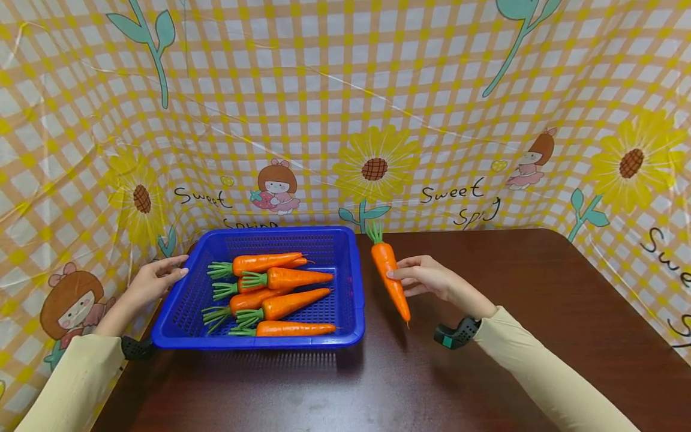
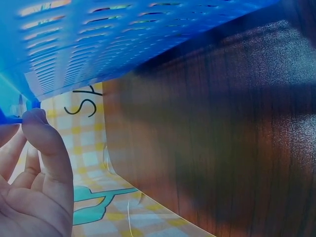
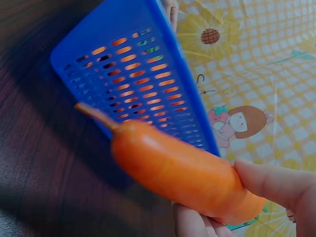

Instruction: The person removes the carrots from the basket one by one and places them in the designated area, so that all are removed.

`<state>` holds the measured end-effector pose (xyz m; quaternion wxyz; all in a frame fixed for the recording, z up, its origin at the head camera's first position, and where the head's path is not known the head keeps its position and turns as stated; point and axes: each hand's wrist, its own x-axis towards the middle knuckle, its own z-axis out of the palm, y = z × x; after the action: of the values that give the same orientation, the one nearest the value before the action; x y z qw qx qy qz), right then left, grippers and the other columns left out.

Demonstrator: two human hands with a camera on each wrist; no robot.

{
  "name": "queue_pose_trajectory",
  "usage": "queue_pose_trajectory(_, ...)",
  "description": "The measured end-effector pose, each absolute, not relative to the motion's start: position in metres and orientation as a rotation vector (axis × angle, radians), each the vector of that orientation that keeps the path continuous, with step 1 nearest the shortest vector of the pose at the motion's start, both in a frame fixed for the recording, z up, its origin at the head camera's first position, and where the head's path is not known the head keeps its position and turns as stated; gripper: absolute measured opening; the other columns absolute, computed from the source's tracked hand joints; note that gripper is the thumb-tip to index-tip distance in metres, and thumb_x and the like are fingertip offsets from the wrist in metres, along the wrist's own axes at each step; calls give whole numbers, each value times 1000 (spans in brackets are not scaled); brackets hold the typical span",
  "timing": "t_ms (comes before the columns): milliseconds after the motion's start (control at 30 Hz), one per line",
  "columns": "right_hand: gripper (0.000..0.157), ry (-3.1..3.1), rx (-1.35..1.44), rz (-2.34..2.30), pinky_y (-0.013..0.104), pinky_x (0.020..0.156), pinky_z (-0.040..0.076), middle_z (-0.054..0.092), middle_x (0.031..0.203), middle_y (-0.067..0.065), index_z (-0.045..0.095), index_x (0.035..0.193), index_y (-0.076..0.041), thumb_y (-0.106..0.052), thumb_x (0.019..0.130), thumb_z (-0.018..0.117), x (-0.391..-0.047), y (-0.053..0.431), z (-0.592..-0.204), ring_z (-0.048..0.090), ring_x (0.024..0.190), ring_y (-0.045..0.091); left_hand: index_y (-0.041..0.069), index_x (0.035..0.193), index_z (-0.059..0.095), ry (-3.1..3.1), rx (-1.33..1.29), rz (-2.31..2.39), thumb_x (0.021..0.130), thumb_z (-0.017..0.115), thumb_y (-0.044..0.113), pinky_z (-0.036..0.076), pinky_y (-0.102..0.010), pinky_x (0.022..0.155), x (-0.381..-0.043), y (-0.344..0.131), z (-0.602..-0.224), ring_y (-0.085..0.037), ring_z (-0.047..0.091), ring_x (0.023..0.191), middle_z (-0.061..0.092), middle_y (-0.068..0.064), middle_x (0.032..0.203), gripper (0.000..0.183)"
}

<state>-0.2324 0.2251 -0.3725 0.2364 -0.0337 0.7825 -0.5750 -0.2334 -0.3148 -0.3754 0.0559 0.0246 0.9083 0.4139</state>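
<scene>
A blue plastic basket [image 1: 353, 336] with slotted walls holds several orange carrots [image 1: 299, 278] with green stem stubs. At its left side, my left hand [image 1: 150, 281] pinches the rim between thumb and fingers; the left wrist view shows the thumb [image 2: 47, 143] pressed to the blue edge. My right hand [image 1: 429, 277] grips one carrot [image 1: 390, 279] around its middle, just right of the basket. That carrot's green top points to the back and its tip slants down toward the front. In the right wrist view the carrot [image 3: 173, 168] overlaps the basket wall [image 3: 163, 89].
Both stand over a dark brown wooden table [image 1: 518, 360]. A checked cloth [image 1: 302, 78] with sunflowers and cartoon figures rises along the back and sides. Black wrist devices [image 1: 459, 333] sit at both sleeve cuffs.
</scene>
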Motion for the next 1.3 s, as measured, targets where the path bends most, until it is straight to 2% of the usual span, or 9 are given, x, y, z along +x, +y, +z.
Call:
queue_pose_trajectory(467,57,2116,-63,-1589,38,77,58,71,86,2,46,127,16,-20,87,66,-236,219,-391,70,80,15,3,147,38,2776,76,1239,100,49,40,45,-30,53,-235,-316,-378,-11,47,55,55,-4,84,61)
queue_pose_trajectory(800,56,2114,-33,-1564,42,83,55,71,89,4,48,126,15,-20,87,67,-239,215,-399,70,82,16,3,147,38,2794,84,1209,100,49,38,43,-31,52,-235,-316,-378,-15,45,53,53,-5,84,59)
queue_pose_trajectory(1067,57,2102,-17,-1553,41,89,53,68,88,4,48,125,16,-21,86,68,-243,212,-405,68,78,12,4,148,37,2769,82,1224,100,48,40,41,-31,50,-236,-317,-378,-13,41,51,53,-4,85,61)
queue_pose_trajectory(1300,51,2081,-11,-1555,38,88,54,67,86,2,53,120,15,-19,86,68,-248,210,-410,67,78,12,3,148,36,2755,89,1242,100,49,38,41,-31,50,-236,-318,-377,-10,38,48,49,-2,77,60)
